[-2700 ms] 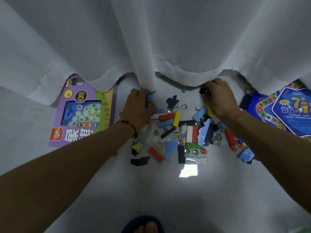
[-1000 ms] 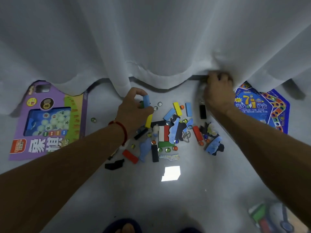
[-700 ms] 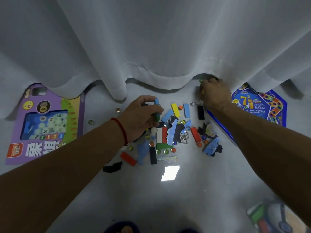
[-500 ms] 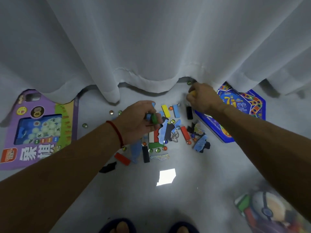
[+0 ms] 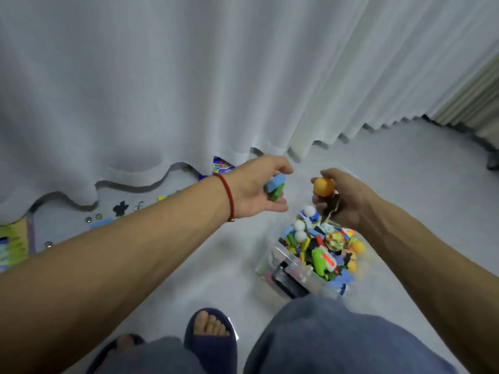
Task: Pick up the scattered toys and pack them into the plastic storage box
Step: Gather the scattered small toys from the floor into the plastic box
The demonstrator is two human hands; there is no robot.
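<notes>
Above the toy-filled plastic storage box (image 5: pixel 290 261), left hand (image 5: pixel 256 190) grips blocks (image 5: pixel 275 186), right hand (image 5: pixel 341 198) an orange ball (image 5: pixel 323 187).

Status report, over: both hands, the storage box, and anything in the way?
Left hand grips blue and green blocks. Right hand holds orange ball above storage box. Box nearly full. Path clear.

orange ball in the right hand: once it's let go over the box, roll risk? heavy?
The orange ball looks smooth and round, so it will probably roll or bounce if it misses. It sits pinched at the fingertips of the right hand, which suggests it is light. The plastic storage box is heaped, so it may slide off the pile.
</notes>
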